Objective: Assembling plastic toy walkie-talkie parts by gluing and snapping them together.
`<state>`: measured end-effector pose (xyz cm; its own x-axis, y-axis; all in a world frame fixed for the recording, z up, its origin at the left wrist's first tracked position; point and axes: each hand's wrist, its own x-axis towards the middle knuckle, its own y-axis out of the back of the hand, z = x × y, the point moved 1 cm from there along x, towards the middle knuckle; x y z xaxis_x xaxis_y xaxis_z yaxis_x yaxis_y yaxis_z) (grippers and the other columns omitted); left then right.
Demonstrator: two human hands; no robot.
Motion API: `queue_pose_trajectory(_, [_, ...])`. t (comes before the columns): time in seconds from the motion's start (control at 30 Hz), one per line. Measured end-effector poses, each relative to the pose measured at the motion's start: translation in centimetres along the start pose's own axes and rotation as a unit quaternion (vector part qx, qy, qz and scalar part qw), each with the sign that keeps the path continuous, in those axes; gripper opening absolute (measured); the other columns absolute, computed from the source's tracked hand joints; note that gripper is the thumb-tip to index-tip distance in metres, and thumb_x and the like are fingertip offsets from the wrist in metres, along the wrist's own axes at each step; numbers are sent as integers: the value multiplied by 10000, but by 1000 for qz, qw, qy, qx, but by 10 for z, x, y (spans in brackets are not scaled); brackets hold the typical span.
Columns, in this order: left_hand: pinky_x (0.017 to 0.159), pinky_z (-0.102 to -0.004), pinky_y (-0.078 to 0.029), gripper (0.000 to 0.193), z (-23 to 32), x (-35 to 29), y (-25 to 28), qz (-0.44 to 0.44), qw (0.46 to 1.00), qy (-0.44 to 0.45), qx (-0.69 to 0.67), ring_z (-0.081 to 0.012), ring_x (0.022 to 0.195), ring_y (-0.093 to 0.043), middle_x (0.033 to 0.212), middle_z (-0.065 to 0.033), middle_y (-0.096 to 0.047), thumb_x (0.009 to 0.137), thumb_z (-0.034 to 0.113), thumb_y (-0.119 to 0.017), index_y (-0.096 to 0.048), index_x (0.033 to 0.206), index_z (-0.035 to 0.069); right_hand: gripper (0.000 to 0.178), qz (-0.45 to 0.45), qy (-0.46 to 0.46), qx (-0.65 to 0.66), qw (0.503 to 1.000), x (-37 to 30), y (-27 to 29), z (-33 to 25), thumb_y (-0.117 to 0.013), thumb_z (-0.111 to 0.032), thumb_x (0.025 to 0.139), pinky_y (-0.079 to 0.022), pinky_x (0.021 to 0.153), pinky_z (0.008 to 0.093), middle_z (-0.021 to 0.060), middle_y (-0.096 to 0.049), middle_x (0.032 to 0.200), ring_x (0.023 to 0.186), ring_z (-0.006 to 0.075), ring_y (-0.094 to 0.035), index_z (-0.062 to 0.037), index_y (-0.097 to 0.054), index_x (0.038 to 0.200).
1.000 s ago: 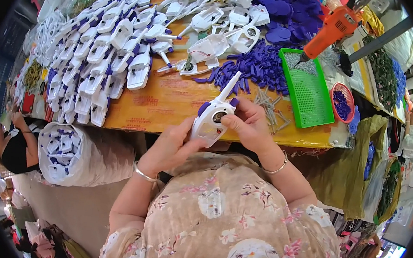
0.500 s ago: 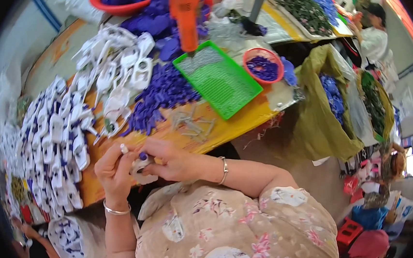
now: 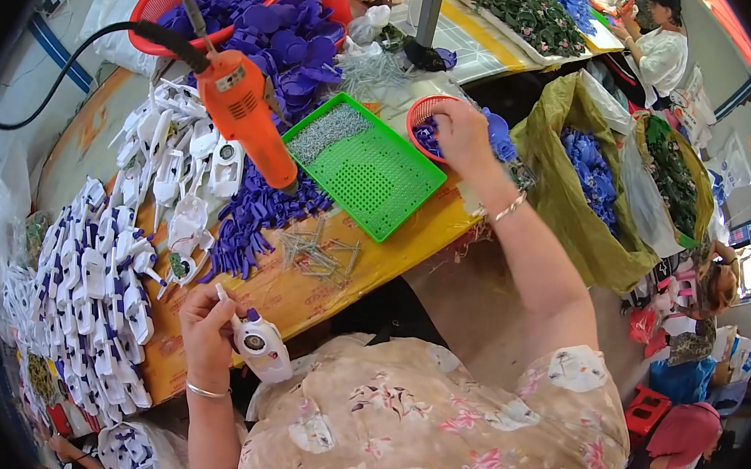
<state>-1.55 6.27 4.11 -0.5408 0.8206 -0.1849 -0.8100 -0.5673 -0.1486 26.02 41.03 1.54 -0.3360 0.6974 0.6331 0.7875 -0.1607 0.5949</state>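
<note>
My left hand point(image 3: 209, 317) is closed on a white plastic part point(image 3: 262, 349) with a round dark-centred hole and a purple knob at its top, held low before my body at the table's near edge. Across the table, my right hand point(image 3: 469, 140) reaches into a small red basket point(image 3: 418, 114) of little purple pieces point(image 3: 427, 136). Its fingertips are down among the pieces, so whether it grips one is hidden. An orange electric screwdriver point(image 3: 248, 119) hangs over the table between my hands. Beside the basket lies a green tray point(image 3: 377, 191) with small metal screws point(image 3: 331, 131).
White parts with purple bits point(image 3: 97, 292) are heaped at the left. Plain white parts point(image 3: 168, 174), purple strips point(image 3: 253, 225) and thin pale rods point(image 3: 321, 255) lie nearer the middle. A large red basket point(image 3: 145, 18) stands behind. Yellow sacks point(image 3: 543, 177) and a person point(image 3: 663, 59) are to the right.
My right hand has left the white part and moved out to the small red basket. My left hand still holds the part, now turned with its round hole showing.
</note>
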Motion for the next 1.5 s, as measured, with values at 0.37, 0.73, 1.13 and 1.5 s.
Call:
queue_pose_trajectory(0.37, [480, -201, -379, 98, -3, -19, 11, 47, 998, 35, 8, -80, 555, -529, 702, -39, -615, 805, 105, -628, -631, 858, 22, 282, -244, -24, -162, 956, 21, -18, 7, -508, -34, 739, -470, 855, 414, 126, -656, 1021, 988, 301, -612, -124, -674, 950])
queue_pose_trajectory(0.73, [448, -181, -336, 53, -2, -27, 4, 35, 996, 1, -77, -27, 504, -476, 679, -36, -643, 806, 63, -651, -656, 842, 25, 122, -180, -169, 347, 905, -35, 19, -119, -554, -14, 847, -461, 585, 227, 39, -629, 781, 646, 88, -566, -7, -646, 928])
queue_pose_trajectory(1.13, [582, -199, -482, 48, 2, -50, 5, 4, 998, -63, -22, -53, 650, -589, 717, -14, -642, 787, 1, -661, -647, 830, -16, 102, -418, -180, 593, 664, -83, -72, -275, -632, 33, 811, -463, 634, 212, 34, -648, 798, 691, 71, -564, 25, -675, 903])
queue_pose_trajectory(1.5, [569, -195, -469, 42, -7, -49, 7, -9, 997, -69, -19, -44, 636, -577, 704, -6, -640, 781, 4, -663, -647, 812, -20, 89, -485, -97, 554, 669, -79, -74, -271, -639, 15, 822, -477, 682, 203, 23, -665, 828, 755, 60, -591, 15, -676, 903])
